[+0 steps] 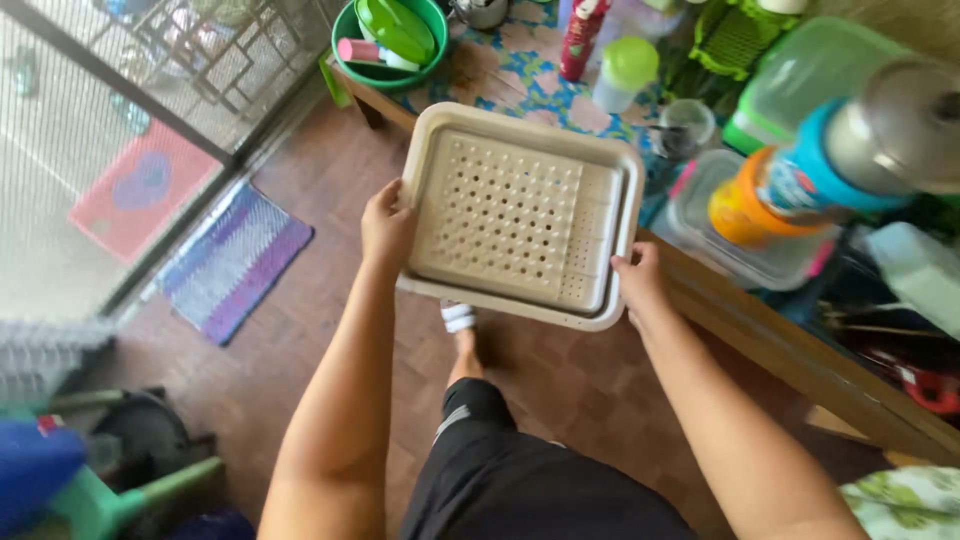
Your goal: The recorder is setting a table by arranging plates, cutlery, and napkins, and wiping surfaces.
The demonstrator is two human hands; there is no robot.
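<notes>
I hold a beige rectangular drainer tray (515, 215) with a perforated inner panel, level in front of me above the wooden floor. My left hand (386, 226) grips its left rim. My right hand (638, 280) grips its lower right corner. The tray's far edge reaches over the corner of a wooden table (760, 330).
The table carries a green bowl (352, 40) with plastic items, a green-lidded cup (625, 70), a red bottle (582, 35), clear containers (715, 235) and a large orange-and-blue flask (830, 165). A purple mat (232, 262) lies by a screen door (110, 130). A green stool (120, 500) stands lower left.
</notes>
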